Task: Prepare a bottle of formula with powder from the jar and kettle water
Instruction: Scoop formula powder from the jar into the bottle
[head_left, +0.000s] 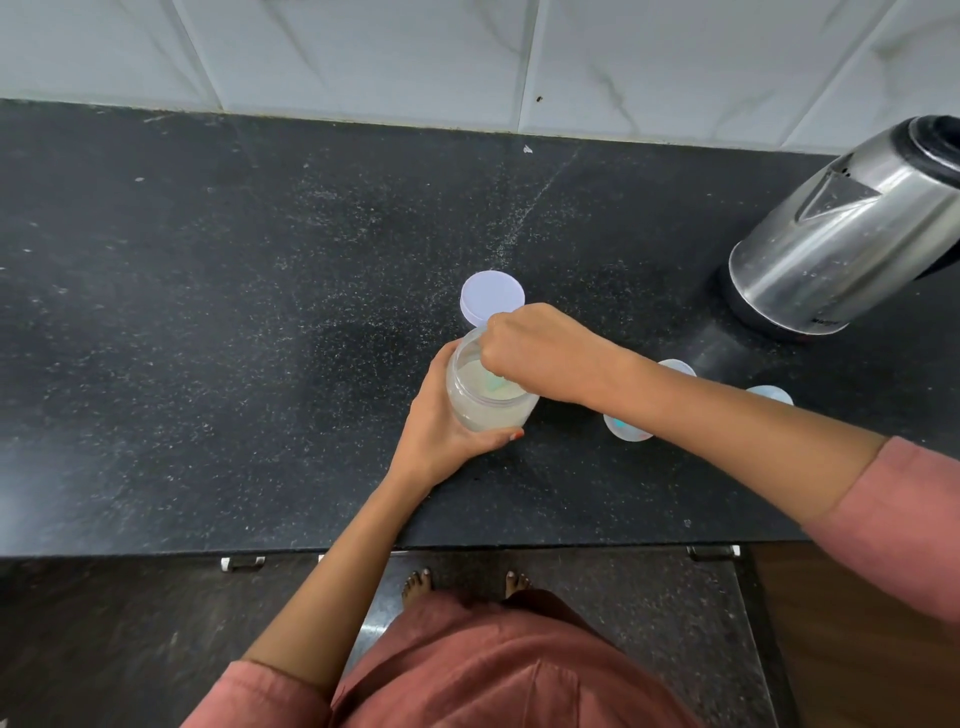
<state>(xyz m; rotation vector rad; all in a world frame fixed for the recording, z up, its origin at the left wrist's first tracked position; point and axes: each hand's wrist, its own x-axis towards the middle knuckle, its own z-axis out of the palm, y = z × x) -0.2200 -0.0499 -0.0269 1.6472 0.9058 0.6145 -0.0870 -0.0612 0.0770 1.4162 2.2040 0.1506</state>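
A clear jar (483, 402) of pale powder stands open on the black counter (208, 322). My left hand (441, 421) grips its side from the left. My right hand (535, 348) is curled over the jar's mouth and pinches a pale green scoop (493, 385) that reaches down into the powder. The jar's white lid (491, 301) lies flat just behind it. The clear bottle (626, 423) stands to the right, partly hidden by my right forearm. A steel kettle (841, 239) sits on its base at the far right.
A small clear cap (769, 395) lies behind my right forearm, near the kettle. The white tiled wall (467, 57) runs along the back of the counter. The counter's front edge (467, 548) is close to my body, with drawer handles below it.
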